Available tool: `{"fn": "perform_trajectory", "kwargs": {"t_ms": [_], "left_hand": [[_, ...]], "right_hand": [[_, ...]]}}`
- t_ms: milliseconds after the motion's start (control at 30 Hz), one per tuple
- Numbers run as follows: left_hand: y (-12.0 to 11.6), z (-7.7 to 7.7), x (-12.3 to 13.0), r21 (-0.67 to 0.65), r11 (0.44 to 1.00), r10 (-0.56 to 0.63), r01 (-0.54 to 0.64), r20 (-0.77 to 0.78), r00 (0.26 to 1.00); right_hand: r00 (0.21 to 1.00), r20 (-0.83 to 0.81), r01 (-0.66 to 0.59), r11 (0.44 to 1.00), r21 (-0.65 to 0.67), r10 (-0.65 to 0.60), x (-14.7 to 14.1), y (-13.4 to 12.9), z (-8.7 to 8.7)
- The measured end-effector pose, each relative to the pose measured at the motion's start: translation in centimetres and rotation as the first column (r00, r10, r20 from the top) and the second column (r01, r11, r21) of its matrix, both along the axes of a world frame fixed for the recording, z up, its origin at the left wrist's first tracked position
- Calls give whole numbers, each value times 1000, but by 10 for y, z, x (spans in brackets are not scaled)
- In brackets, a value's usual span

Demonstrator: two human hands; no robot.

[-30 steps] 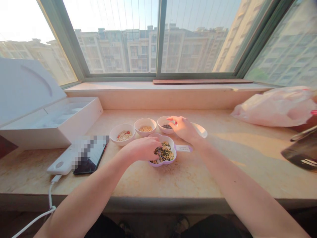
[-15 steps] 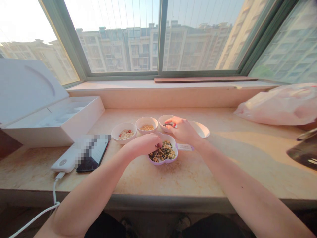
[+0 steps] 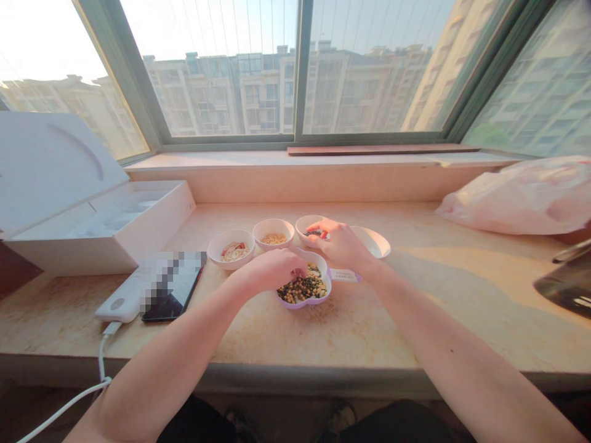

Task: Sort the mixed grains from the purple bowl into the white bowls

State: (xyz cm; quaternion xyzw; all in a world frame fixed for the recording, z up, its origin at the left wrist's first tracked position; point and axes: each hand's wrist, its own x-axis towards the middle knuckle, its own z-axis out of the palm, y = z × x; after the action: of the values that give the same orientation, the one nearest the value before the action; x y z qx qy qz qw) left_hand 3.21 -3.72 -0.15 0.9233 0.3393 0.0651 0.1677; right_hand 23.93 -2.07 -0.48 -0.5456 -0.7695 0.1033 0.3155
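Note:
A white, purple-rimmed scalloped dish (image 3: 302, 304) holds mixed beans (image 3: 305, 288), dark green, yellow and pale. My left hand (image 3: 279, 269) reaches into it from the left, fingertips bunched together among the beans. What they pinch, if anything, is hidden. Behind the dish, my right hand (image 3: 339, 241) hangs over a small white bowl (image 3: 302, 220) of dark beans (image 3: 316, 234). Its thumb and forefinger are apart, with dark beans visible between them. To the left stand a bowl (image 3: 273, 221) of yellowish grains and another bowl (image 3: 231, 266) with pale and reddish pieces.
Another white bowl (image 3: 379, 241) sits partly behind my right wrist. A paper label (image 3: 345, 275) lies beside the dish. On the left are an open white box (image 3: 152, 224), a phone (image 3: 178, 295) and a white power bank (image 3: 120, 301) with a cable. A plastic bag (image 3: 521, 197) lies at the right.
My left fingertips have shifted slightly right within the beans. My right hand stays over the dark-bean bowl, almost unmoved.

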Motion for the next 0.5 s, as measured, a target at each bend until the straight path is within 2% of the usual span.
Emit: {"fn": "perform_trajectory", "kwargs": {"t_ms": [267, 367, 500], "left_hand": [[1, 9, -4, 8, 998, 69, -70, 55, 996], [10, 13, -10, 77, 985, 145, -155, 120, 982], [21, 17, -19, 189, 938, 246, -292, 231, 941]], "right_hand": [[1000, -7, 0, 1000, -4, 0, -2, -1, 2], [1000, 2, -6, 1000, 7, 6, -4, -4, 4], [1000, 4, -24, 999, -29, 24, -6, -9, 5]]}}
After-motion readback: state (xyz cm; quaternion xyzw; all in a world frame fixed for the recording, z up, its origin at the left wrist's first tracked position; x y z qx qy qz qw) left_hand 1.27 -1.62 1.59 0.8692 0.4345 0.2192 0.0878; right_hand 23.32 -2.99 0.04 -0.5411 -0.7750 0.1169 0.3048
